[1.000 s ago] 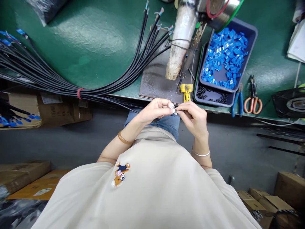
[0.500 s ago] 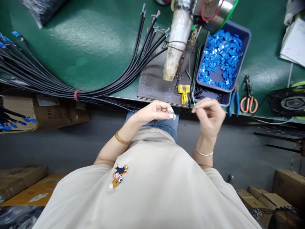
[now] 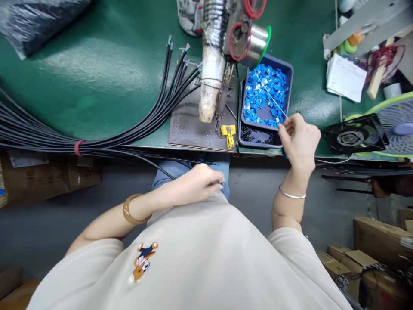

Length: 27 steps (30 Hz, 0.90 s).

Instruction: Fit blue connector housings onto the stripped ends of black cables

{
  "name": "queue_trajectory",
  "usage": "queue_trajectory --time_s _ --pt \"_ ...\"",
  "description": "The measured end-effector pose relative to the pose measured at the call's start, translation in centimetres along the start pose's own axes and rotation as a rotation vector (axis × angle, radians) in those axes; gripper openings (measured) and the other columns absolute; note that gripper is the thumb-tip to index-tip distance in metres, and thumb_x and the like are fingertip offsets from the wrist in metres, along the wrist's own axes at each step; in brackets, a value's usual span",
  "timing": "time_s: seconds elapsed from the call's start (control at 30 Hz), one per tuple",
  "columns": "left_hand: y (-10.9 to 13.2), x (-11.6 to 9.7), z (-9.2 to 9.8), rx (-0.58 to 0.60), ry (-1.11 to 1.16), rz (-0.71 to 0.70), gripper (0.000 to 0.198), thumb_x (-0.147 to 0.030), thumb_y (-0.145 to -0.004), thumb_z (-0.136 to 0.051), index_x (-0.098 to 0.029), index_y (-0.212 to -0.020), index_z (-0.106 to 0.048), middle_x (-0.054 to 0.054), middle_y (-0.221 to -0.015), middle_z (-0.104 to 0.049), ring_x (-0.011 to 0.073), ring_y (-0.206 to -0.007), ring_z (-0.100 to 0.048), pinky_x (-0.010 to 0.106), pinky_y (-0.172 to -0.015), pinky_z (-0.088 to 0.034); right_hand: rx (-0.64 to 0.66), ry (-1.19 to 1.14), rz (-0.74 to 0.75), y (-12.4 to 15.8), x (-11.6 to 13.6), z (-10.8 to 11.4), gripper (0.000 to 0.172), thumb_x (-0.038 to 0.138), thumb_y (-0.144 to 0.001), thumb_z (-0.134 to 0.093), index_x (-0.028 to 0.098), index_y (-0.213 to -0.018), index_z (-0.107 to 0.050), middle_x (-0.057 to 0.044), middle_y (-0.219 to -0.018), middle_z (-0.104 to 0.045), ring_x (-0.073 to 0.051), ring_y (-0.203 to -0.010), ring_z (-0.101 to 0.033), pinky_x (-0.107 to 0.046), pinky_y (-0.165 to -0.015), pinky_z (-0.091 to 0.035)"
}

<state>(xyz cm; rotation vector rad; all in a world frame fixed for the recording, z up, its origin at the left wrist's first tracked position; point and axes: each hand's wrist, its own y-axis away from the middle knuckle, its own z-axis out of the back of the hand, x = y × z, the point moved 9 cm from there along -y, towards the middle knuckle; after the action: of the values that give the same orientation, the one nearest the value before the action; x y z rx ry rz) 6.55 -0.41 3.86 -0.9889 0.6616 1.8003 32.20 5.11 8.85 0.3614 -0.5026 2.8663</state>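
My left hand (image 3: 203, 183) is closed over my lap, fingers curled around something dark and small that I cannot make out. At the right, my right hand (image 3: 298, 137) pinches the end of a thin solder wire (image 3: 271, 95), which runs taut up to a solder spool (image 3: 258, 45) with a green rim. Below that wire stands a tray of blue connectors (image 3: 291, 82). Left of the tray hangs a white wrapped nozzle (image 3: 208, 97) beside a metal bracket. A yellow clip (image 3: 228, 134) sits on the brown board (image 3: 190, 125) under them.
A bundle of black cables (image 3: 129, 137), tied with a red band (image 3: 78, 147), crosses the bench's left part. A black fan (image 3: 355, 134) and a green-rimmed fan (image 3: 398, 125) stand at the right edge. Papers (image 3: 346, 77) lie behind them.
My right hand has moved right, and the wire now stretches from the spool to its fingertips. My left hand has moved down and left, nearer my body. The camera view has shifted.
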Motion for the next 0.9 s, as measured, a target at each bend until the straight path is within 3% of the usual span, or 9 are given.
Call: queue_trajectory --time_s 0.07,0.13,0.2,0.27,0.33,0.5,0.63,0.8,0.9 --pt "1.6 5.1 1.8 -0.39 0.309 0.255 0.013 -0.026 -0.086 -0.061 -0.016 -0.08 -0.065 -0.001 -0.062 -0.062 0.008 -0.05 -0.052 0.021 -0.051 -0.039 -0.052 0.059 0.011 -1.7 -0.8 -1.4 0.011 0.027 -0.085 -0.063 0.021 -0.079 -0.056 -0.002 -0.071 -0.063 -0.018 -0.071 -0.061 -0.035 -0.077 -0.047" --pt "4.6 9.3 2.7 -0.762 0.53 0.438 0.016 -0.031 -0.082 -0.067 -0.016 -0.082 -0.066 0.0 -0.068 -0.064 0.0077 -0.053 -0.055 0.019 -0.051 -0.042 -0.045 0.109 0.038 -3.2 -1.3 -3.1 0.009 0.022 -0.084 -0.063 0.02 -0.08 -0.056 -0.005 -0.082 -0.064 -0.02 -0.082 -0.061 -0.037 -0.08 -0.046" --pt "7.6 11.3 3.4 -1.073 0.652 0.483 0.015 -0.029 -0.079 -0.071 -0.016 -0.083 -0.065 -0.002 -0.065 -0.061 0.0042 -0.047 -0.047 0.017 -0.044 -0.035 -0.02 0.135 0.04 -4.5 -1.9 -4.5 0.013 0.017 -0.079 -0.067 0.02 -0.075 -0.055 -0.006 -0.085 -0.064 -0.021 -0.087 -0.06 -0.036 -0.079 -0.045" --pt "9.1 12.1 3.6 -1.221 0.77 0.475 0.017 -0.028 -0.077 -0.072 -0.016 -0.082 -0.062 -0.004 -0.059 -0.057 0.0012 -0.038 -0.035 0.017 -0.036 -0.022 -0.012 0.103 0.034 -5.6 -2.4 -5.3 0.019 0.015 -0.075 -0.069 0.02 -0.068 -0.052 -0.005 -0.08 -0.062 -0.018 -0.084 -0.059 -0.032 -0.074 -0.043" --pt "8.9 12.2 3.6 -1.221 0.904 0.449 0.021 -0.029 -0.073 -0.074 -0.015 -0.081 -0.061 -0.004 -0.056 -0.058 0.0004 -0.034 -0.029 0.018 -0.034 -0.015 0.003 0.063 0.014 -6.6 -2.8 -5.9 0.025 0.012 -0.075 -0.065 0.022 -0.061 -0.047 -0.003 -0.07 -0.058 -0.014 -0.079 -0.057 -0.03 -0.069 -0.038" --pt "5.0 10.9 3.7 -0.953 1.125 0.348 0.018 -0.027 -0.073 -0.071 -0.014 -0.081 -0.06 -0.003 -0.058 -0.058 0.0002 -0.035 -0.031 0.018 -0.035 -0.014 0.077 0.228 -0.099 -7.5 -3.8 -6.8 0.024 0.013 -0.076 -0.061 0.022 -0.062 -0.043 -0.008 -0.079 -0.064 -0.016 -0.085 -0.06 -0.035 -0.067 -0.033" --pt "2.8 9.7 3.7 -0.829 1.169 0.319 0.018 -0.028 -0.074 -0.07 -0.014 -0.076 -0.059 -0.003 -0.056 -0.057 -0.0005 -0.035 -0.027 0.018 -0.037 -0.009 -0.033 0.303 -0.035 -6.4 -2.2 -5.4 0.014 0.013 -0.077 -0.063 0.019 -0.074 -0.05 -0.009 -0.087 -0.068 -0.018 -0.084 -0.062 -0.034 -0.075 -0.041" --pt "1.1 8.8 3.6 -0.748 1.105 0.332 0.021 -0.03 -0.073 -0.073 -0.014 -0.072 -0.06 -0.005 -0.051 -0.049 -0.0005 -0.039 -0.024 0.019 -0.039 -0.007 -0.261 0.051 -0.002 -3.5 -0.3 -1.4 0.028 0.001 -0.067 -0.064 0.021 -0.068 -0.044 -0.005 -0.082 -0.066 -0.017 -0.086 -0.065 -0.028 -0.069 -0.046" --pt "0.3 8.8 3.6 -0.746 1.094 0.321 0.02 -0.028 -0.071 -0.075 -0.015 -0.072 -0.059 -0.006 -0.049 -0.046 0.0008 -0.041 -0.026 0.019 -0.04 -0.009 -0.29 -0.308 0.006 -0.8 1.2 -0.4 0.02 0.005 -0.073 -0.062 0.021 -0.073 -0.048 -0.004 -0.081 -0.065 -0.014 -0.071 -0.066 -0.025 -0.056 -0.046"
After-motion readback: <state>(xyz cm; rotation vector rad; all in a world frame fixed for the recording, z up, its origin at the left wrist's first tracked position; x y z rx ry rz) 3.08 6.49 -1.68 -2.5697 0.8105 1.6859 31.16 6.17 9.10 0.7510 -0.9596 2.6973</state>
